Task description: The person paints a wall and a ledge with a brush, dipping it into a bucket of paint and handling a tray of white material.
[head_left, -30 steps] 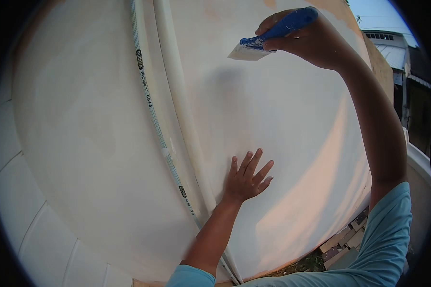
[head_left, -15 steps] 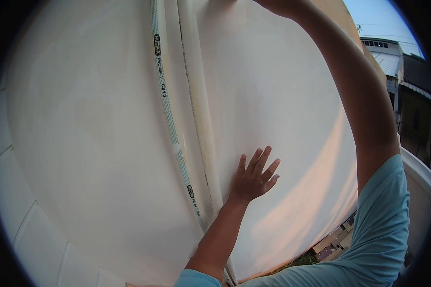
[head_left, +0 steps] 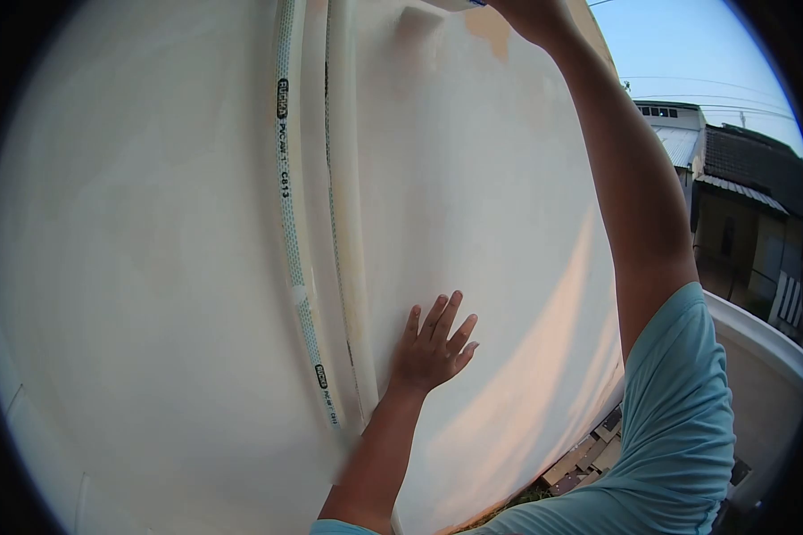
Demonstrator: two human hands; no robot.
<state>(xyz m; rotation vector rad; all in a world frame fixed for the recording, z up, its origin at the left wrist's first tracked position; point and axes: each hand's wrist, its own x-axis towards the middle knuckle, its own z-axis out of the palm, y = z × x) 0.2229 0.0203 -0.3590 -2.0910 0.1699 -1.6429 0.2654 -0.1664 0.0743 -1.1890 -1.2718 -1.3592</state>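
My left hand (head_left: 426, 357) lies open on the pale wall (head_left: 509, 178), its fingers spread and pointing up, just right of two vertical pipes. The nearer is a plain cream pipe (head_left: 348, 223); beside it runs a pipe with printed lettering (head_left: 292, 223). At the top edge, my right hand (head_left: 535, 20) is raised high, and the frame cuts off its fingers. A white tool with a blue part (head_left: 453, 4) shows at that hand, close to the wall; its kind is out of view. Under it is a dark shadow.
A bare tan patch (head_left: 488, 31) shows on the wall near the raised hand. To the right are a low wall (head_left: 758, 330), dark-roofed houses (head_left: 749, 169) and overhead wires. Stacked tiles or bricks (head_left: 589, 459) lie at the wall's foot.
The view has turned, so the pipes and my left hand appear further left. The white tool and the tan patch now show at the top. My left hand stays flat on the wall.
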